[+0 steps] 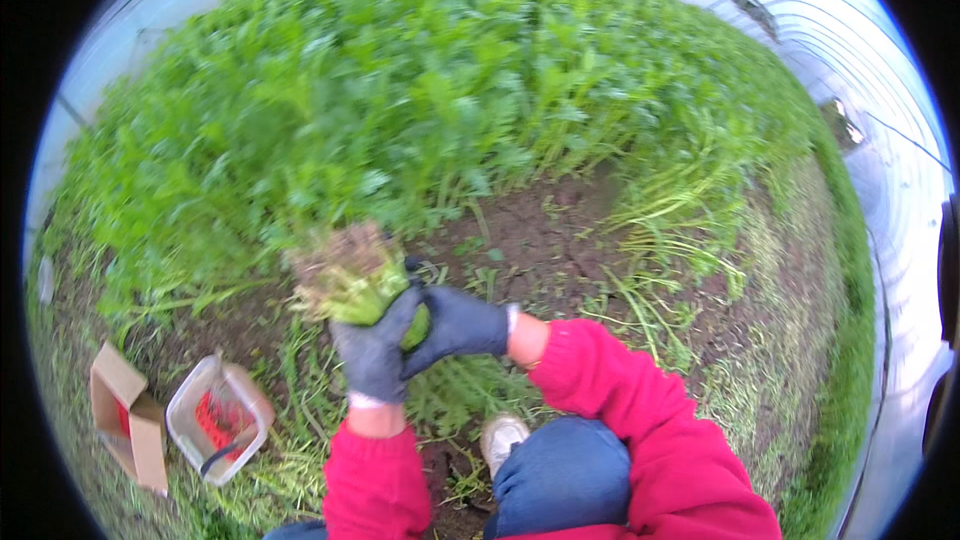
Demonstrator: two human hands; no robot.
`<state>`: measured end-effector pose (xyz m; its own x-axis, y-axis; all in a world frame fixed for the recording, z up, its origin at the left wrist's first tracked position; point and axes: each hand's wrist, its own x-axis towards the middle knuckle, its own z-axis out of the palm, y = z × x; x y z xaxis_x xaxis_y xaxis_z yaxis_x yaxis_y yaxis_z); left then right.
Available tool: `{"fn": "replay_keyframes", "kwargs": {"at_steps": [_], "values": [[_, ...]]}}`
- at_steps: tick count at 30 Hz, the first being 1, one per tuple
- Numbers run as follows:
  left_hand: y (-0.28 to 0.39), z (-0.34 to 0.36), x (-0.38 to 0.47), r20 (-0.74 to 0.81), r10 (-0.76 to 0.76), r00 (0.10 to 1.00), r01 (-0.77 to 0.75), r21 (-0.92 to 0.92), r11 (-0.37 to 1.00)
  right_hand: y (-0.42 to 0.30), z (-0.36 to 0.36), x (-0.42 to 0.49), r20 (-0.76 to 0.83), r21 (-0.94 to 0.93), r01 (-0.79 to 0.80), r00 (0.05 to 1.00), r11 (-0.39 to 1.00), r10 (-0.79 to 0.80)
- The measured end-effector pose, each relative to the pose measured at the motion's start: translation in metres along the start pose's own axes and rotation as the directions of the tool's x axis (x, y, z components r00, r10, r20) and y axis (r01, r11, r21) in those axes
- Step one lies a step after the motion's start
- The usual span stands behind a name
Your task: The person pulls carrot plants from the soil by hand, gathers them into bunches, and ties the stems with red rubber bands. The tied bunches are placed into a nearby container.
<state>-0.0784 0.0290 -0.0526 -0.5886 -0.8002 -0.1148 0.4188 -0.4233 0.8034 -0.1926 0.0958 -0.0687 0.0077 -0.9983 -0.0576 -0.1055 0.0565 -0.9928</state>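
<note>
Near the middle of the head view, my left hand (379, 349), in a dark grey glove, is closed around a bunch of leafy green plants (364, 289). Its pale stem bases and brown roots point up and away from me, and its leaves hang down below the gloves. My right hand (457, 326), gloved too, presses against the bunch from the right, beside my left hand. Its fingers are partly hidden behind the bunch and the other glove. The root end looks blurred.
A dense bed of leafy green plants (420, 90) stands ahead, with bare soil (525, 240) at its edge. Cut stems lean at the right (675, 232). At lower left are an open cardboard box (146, 442) and a white plastic container (259, 439) holding red material. Greenhouse film curves around.
</note>
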Motion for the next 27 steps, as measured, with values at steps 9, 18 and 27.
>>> {"fn": "replay_keyframes", "kwargs": {"at_steps": [9, 18, 27], "values": [[0.036, -0.019, 0.002, 0.323, -0.211, 0.923, 0.088, 0.355, 0.931, -0.031, -0.016, 0.006, 0.197, -0.116, 0.278, 0.947, 0.953, -0.252], [-0.006, -0.021, 0.020, 0.451, -0.329, 0.829, 0.104, 0.455, 0.885, 0.013, -0.025, -0.010, -0.031, 0.415, 0.184, 0.982, 0.891, -0.188], [-0.014, -0.019, 0.020, 0.217, -0.278, 0.936, 0.183, 0.376, 0.908, 0.010, -0.041, -0.003, 0.178, 0.256, 0.104, 0.972, 0.961, -0.152]]}}
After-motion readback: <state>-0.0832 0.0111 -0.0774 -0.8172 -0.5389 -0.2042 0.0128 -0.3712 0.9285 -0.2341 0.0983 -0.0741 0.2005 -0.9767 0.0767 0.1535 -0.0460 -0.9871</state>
